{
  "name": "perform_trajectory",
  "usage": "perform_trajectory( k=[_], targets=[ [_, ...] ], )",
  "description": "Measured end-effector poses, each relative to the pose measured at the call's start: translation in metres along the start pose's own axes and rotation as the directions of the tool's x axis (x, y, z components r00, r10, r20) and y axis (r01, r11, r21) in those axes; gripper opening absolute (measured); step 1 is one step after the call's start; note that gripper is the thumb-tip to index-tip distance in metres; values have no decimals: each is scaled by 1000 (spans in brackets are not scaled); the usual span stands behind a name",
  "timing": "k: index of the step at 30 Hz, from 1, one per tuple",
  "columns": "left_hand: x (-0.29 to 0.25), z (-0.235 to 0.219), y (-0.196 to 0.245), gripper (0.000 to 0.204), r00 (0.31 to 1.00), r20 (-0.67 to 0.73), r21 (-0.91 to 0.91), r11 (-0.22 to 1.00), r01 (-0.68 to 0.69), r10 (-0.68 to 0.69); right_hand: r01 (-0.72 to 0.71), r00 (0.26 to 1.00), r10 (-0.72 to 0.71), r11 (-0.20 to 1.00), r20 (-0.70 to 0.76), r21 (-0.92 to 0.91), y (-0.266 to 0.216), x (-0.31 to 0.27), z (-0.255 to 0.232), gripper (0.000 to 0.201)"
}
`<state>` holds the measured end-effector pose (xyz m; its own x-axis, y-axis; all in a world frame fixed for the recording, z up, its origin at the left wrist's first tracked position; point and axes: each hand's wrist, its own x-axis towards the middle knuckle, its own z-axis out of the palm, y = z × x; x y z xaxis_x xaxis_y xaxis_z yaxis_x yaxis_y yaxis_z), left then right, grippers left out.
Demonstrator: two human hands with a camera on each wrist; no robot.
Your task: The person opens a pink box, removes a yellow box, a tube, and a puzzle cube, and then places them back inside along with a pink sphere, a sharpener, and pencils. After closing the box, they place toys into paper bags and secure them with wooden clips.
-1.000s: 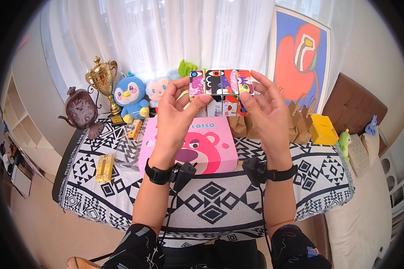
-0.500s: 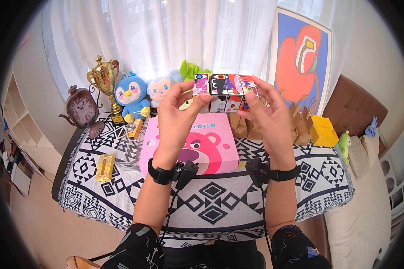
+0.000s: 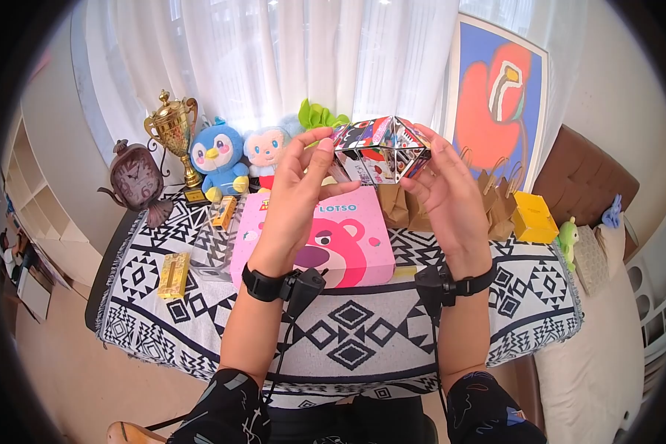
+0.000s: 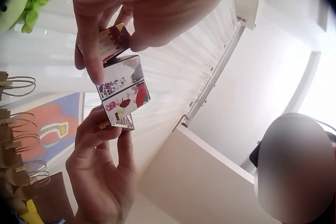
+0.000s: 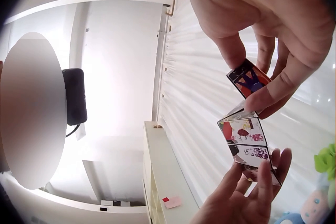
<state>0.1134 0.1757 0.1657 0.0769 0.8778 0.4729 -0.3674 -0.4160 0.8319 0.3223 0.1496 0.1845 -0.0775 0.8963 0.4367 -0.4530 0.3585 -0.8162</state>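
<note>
Both hands hold a folding cube puzzle (image 3: 377,152) printed with colourful cartoon art, raised above a pink box. My left hand (image 3: 296,192) grips its left end between thumb and fingers. At the opposite end, my right hand (image 3: 455,200) pinches the blocks with thumb and fingertips. In the left wrist view the cube puzzle (image 4: 123,90) is partly unfolded: two white printed faces lie side by side, and the end blocks tilt at angles to them. The right wrist view shows an orange and purple block (image 5: 249,79) between the right thumb and fingers.
Under the hands, the pink box (image 3: 370,266) lies on a patterned cloth (image 3: 348,333). Behind stand a clock (image 3: 135,181), a gold trophy (image 3: 172,133) and plush toys (image 3: 218,159). Paper bags (image 3: 499,211) and a yellow box (image 3: 534,217) are to the right; a small yellow box (image 3: 174,275) lies left.
The cube puzzle has gone from a flat row of blocks to an angled, partly folded shape. Its right end has turned with the right hand, and the left thumb has moved up.
</note>
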Motion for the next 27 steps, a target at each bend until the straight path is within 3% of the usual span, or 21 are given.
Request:
perform_trajectory(
  k=[4,10,12,21,27],
  targets=[
    [-1,-2,0,40,999,9,-61,998,34,-33,-19,999,17,999,34,45,4,1,-6,44],
    [-1,-1,-1,37,999,-45,-138,990,8,-15,-14,998,13,1000,-60,-8,3,-2,6,44],
    [1,-9,-5,36,999,44,-180,984,14,-6,2,997,-15,984,-72,-178,4,-3,8,41],
    [0,-4,-10,36,991,117,-155,985,76,-58,-27,999,28,999,-40,30,14,4,-5,36],
    [3,-7,-18,35,988,116,-238,963,126,-100,-61,998,61,998,10,-4,15,3,-4,41]
  ],
)
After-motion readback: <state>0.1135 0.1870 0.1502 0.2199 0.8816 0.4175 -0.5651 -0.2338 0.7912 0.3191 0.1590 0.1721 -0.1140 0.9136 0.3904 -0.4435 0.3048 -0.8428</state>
